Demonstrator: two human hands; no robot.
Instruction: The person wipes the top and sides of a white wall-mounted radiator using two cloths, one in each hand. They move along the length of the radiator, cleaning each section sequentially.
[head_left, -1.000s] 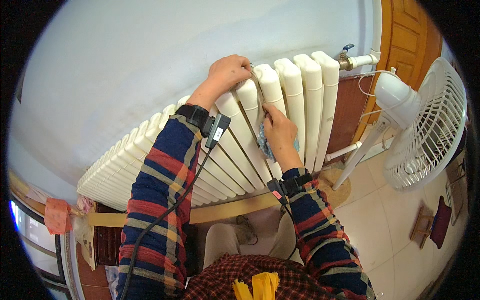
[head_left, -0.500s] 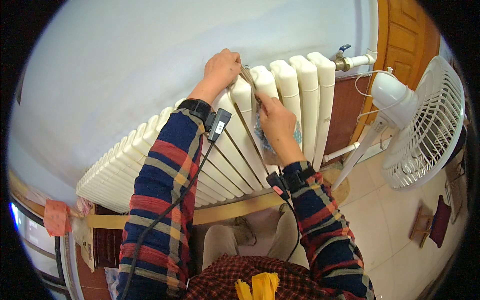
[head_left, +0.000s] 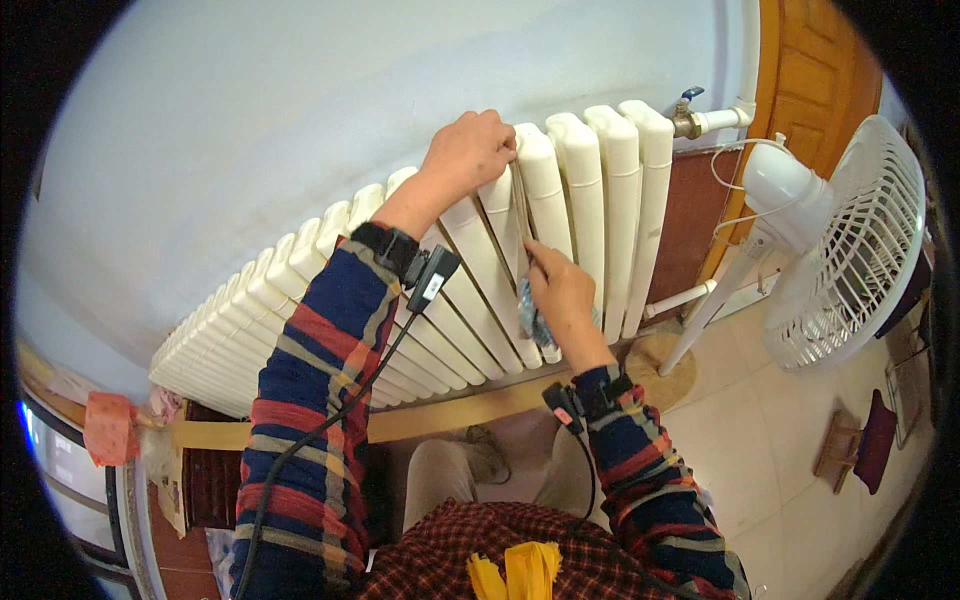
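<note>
A long white radiator [head_left: 420, 290] runs along a pale blue wall [head_left: 280, 130]. The left hand [head_left: 470, 155] is curled over the top of one of its ribs and grips it. The right hand [head_left: 560, 295] is lower down, pressed flat against the front of the ribs, and it holds a blue cloth [head_left: 530, 315] bunched up under the palm. The cloth touches the radiator near the bottom of the ribs.

At the right end of the radiator a white pipe [head_left: 725, 118] with a small tap [head_left: 688, 118] goes into the wall. Just beside it is a brown wooden door [head_left: 820, 80]. A white fan [head_left: 850, 240] stands on the pale tiled floor [head_left: 760, 450], tilted, near the radiator's right end. A wooden strip [head_left: 450, 415] runs under the radiator. Both sleeves have red and blue stripes, and a black band sits on each wrist.
</note>
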